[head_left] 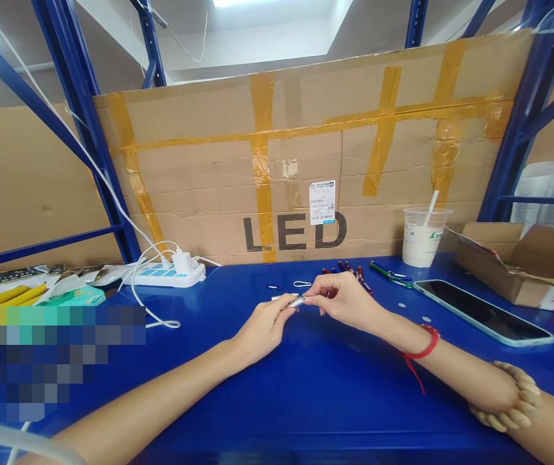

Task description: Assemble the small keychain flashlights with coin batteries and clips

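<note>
Above the blue tabletop, both hands meet at a small silvery metal piece, too small and covered to name its kind. My left hand pinches its near left side between thumb and fingers. From the right, my right hand grips its other end with thumb and forefinger. Just behind the hands lie a silver carabiner-like clip and a blue clip. Several dark red slim pieces lie partly hidden behind my right hand, beside a green slim piece with a clip.
A phone, a lidded cup with a straw and an open cardboard box stand on the right. To the left are a white power strip with cables and yellow rods. A cardboard sheet closes off the back.
</note>
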`<state>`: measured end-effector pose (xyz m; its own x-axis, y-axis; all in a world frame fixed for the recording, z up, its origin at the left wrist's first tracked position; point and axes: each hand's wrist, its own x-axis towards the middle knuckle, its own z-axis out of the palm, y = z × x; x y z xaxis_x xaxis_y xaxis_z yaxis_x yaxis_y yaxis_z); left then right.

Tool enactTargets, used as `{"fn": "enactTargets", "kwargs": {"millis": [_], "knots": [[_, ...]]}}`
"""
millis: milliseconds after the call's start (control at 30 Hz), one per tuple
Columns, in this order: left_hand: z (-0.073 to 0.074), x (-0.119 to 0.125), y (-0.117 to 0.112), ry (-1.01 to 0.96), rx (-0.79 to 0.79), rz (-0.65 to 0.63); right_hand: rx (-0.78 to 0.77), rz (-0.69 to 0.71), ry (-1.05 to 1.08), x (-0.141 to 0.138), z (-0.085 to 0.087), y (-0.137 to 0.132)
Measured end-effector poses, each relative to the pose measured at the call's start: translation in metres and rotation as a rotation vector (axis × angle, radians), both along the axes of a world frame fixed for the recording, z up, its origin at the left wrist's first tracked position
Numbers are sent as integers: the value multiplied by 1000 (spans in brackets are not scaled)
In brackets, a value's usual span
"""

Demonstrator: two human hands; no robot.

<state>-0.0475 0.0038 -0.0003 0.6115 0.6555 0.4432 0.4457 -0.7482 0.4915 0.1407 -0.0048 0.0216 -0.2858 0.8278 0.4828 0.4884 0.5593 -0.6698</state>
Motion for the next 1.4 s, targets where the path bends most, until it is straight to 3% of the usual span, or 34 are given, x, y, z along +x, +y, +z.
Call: {"fn": "enactTargets", "kwargs": {"millis": [300, 933, 1067, 1300, 1400], "knots": [[0, -1, 2, 67, 36, 26, -224, 71, 131, -7, 2, -3], [11, -4, 6, 147, 50, 198, -94, 50, 56, -4, -2, 4], [14, -6, 9, 161, 18, 210, -155, 61, 94, -4, -1, 4], [12, -6, 10, 135, 16, 55, -352, 97, 95, 6, 5, 7], [8, -5, 10, 120, 8, 16, -366, 113, 64, 9, 4, 9]]}}
